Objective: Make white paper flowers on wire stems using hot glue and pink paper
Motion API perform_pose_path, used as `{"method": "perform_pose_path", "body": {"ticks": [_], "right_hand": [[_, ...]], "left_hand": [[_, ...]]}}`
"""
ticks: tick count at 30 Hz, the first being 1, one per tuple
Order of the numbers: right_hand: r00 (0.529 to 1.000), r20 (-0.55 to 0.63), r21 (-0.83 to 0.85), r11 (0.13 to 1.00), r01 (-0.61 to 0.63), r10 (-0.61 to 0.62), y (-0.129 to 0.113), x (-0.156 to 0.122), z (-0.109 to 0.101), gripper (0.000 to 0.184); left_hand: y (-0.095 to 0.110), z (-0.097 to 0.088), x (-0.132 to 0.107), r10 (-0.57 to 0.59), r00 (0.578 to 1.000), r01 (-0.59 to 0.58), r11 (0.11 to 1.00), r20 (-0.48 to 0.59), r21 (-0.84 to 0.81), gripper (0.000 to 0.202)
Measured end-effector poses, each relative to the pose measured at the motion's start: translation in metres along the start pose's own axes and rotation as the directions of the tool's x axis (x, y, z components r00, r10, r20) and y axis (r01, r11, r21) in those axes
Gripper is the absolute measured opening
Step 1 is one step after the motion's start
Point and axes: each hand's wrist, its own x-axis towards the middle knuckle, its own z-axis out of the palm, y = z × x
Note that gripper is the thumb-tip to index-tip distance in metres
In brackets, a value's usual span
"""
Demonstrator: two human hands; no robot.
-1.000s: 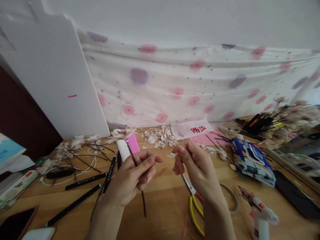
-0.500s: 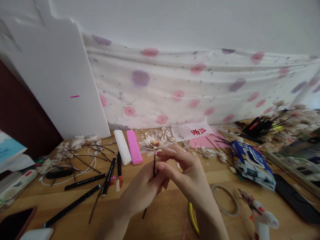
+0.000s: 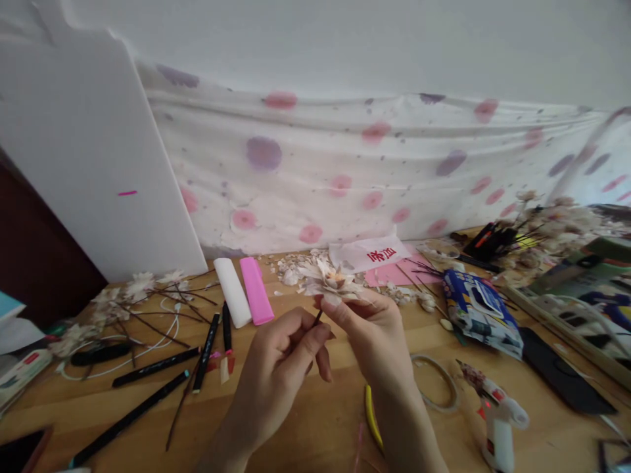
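Note:
A pale, papery handmade flower (image 3: 329, 277) with a brownish centre is held up over the middle of the table. Its thin dark stem (image 3: 318, 318) runs down into my left hand (image 3: 280, 371), where thumb and fingers pinch it. My right hand (image 3: 377, 348) is closed just under the petals, its thumb and forefinger gripping the base of the bloom. The lower stem is hidden behind my fingers. Behind the flower lies a heap of loose pale petals (image 3: 292, 270).
White (image 3: 231, 292) and pink crepe rolls (image 3: 257, 291) lie behind my left hand, with black markers (image 3: 206, 351) and finished flowers (image 3: 142, 286) further left. To the right are a tape ring (image 3: 451, 387), a glue gun (image 3: 497, 407), a blue packet (image 3: 480, 309) and a dark phone (image 3: 564, 371).
The flower has tilted and moved slightly right. My right hand has shifted its grip up to the flower's base. The view has turned a little to the right.

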Motion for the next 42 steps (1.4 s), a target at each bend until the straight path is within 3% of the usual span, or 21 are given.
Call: {"method": "perform_pose_path", "body": {"ticks": [6, 13, 18, 24, 28, 32, 37, 42], "right_hand": [[0.998, 0.034, 0.175, 0.983, -0.059, 0.054, 0.008, 0.002, 0.002, 0.010], [0.983, 0.081, 0.336, 0.923, -0.185, 0.167, 0.012, 0.002, 0.012, 0.028], [0.980, 0.145, 0.387, 0.903, -0.186, 0.139, 0.013, 0.000, 0.015, 0.029], [0.985, 0.145, 0.343, 0.928, -0.143, 0.098, 0.012, 0.002, 0.015, 0.025], [0.977, 0.200, 0.301, 0.945, -0.130, 0.071, 0.013, 0.000, 0.014, 0.022], [0.976, 0.217, 0.224, 0.972, -0.073, 0.023, 0.013, -0.001, 0.012, 0.022], [0.988, 0.144, 0.142, 0.988, -0.067, 0.046, 0.008, -0.002, 0.009, 0.019], [0.992, 0.109, 0.145, 0.986, -0.078, 0.063, 0.006, -0.005, 0.010, 0.010]], "left_hand": [[-0.004, -0.002, 0.003, -0.032, 0.969, 0.113, 0.938, 0.244, -0.328, 0.034], [-0.008, -0.003, 0.004, 0.009, 0.903, 0.268, 0.770, 0.430, -0.579, 0.028], [-0.012, 0.000, 0.001, 0.010, 0.869, 0.385, 0.613, 0.495, -0.690, 0.024], [-0.006, 0.005, 0.000, 0.100, 0.854, 0.408, 0.481, 0.511, -0.776, 0.022], [-0.005, 0.004, 0.001, 0.087, 0.892, 0.332, 0.543, 0.445, -0.771, 0.020], [-0.006, 0.001, 0.003, 0.045, 0.959, 0.162, 0.724, 0.281, -0.671, 0.024], [-0.001, 0.001, 0.002, -0.014, 0.999, 0.027, 0.948, 0.044, -0.317, 0.033], [0.001, -0.001, 0.000, 0.089, 0.988, -0.085, 0.996, -0.127, 0.041, 0.033]]}}
